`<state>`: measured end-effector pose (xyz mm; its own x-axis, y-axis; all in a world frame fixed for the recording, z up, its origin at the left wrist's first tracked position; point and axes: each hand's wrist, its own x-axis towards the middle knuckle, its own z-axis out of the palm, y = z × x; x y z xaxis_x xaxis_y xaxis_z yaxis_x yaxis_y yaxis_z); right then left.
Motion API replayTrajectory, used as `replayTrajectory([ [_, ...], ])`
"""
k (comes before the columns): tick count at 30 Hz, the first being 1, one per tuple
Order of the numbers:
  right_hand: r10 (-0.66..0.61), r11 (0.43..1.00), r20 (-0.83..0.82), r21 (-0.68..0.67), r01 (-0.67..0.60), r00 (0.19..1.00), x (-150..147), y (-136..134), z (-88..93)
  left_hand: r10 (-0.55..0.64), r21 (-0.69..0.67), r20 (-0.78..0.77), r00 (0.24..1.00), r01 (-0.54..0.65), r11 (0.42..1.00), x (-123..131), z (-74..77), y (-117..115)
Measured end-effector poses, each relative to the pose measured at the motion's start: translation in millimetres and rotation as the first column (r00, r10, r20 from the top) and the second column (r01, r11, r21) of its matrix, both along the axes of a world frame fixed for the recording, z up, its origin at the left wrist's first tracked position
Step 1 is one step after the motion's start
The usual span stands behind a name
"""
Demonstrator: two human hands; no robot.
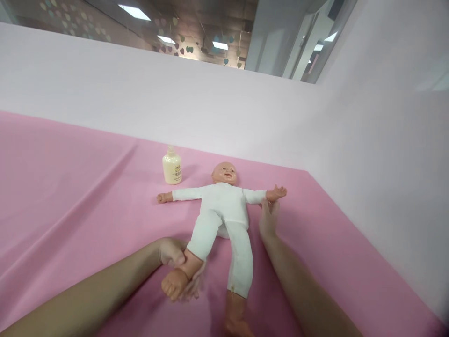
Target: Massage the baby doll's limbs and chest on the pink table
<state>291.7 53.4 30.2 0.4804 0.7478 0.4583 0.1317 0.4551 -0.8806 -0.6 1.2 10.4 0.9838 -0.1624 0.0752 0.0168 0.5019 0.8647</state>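
The baby doll is hiding part of the left hand behind its ankle. Its wrist is covering a bit of the right hand, which is looking blurry. The bottom edge is cutting off both forearms and one doll foot. The words on the pump bottle are looking too tiny to read.

Soft, even light fills my view, leaving the wall pale and hazy. Panels glare overhead. The bottle throws a faint shadow rightward; deeper shade gathers beneath my left hand, its fingers slightly blurred. The doll shows glossy highlights on its head.
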Motion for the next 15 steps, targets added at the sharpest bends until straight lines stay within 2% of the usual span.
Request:
replayTrajectory([
  [2,0.032,0.998,0.138,0.045,-0.039,0.99,-5,-3,0.4,0.081,-0.094,0.06,0.995,-0.075,0.993,1,-3.4,1],
  [4,0.056,0.994,0.312,0.067,-0.081,0.948,-11,-8,-0.8,0.223,-0.165,0.1,0.97,-0.205,0.965,1,-4.6,3],
  [8,0.029,0.981,0.629,0.131,-0.143,0.777,-19,-16,-2.8,0.39,-0.303,0.075,0.918,-0.351,0.886,3,-1.4,6],
  [12,0.008,0.962,0.741,0.177,-0.207,0.672,-23,-17,-2.0,0.503,-0.389,-0.049,0.863,-0.481,0.786,7,4.4,6],
  [14,0.008,0.962,0.748,0.175,-0.209,0.663,-23,-17,-2.3,0.539,-0.393,-0.087,0.838,-0.526,0.754,8,4.8,6],
  [15,0.012,0.964,0.742,0.169,-0.204,0.671,-23,-16,-2.9,0.537,-0.388,-0.089,0.839,-0.526,0.757,8,4.2,6],
])
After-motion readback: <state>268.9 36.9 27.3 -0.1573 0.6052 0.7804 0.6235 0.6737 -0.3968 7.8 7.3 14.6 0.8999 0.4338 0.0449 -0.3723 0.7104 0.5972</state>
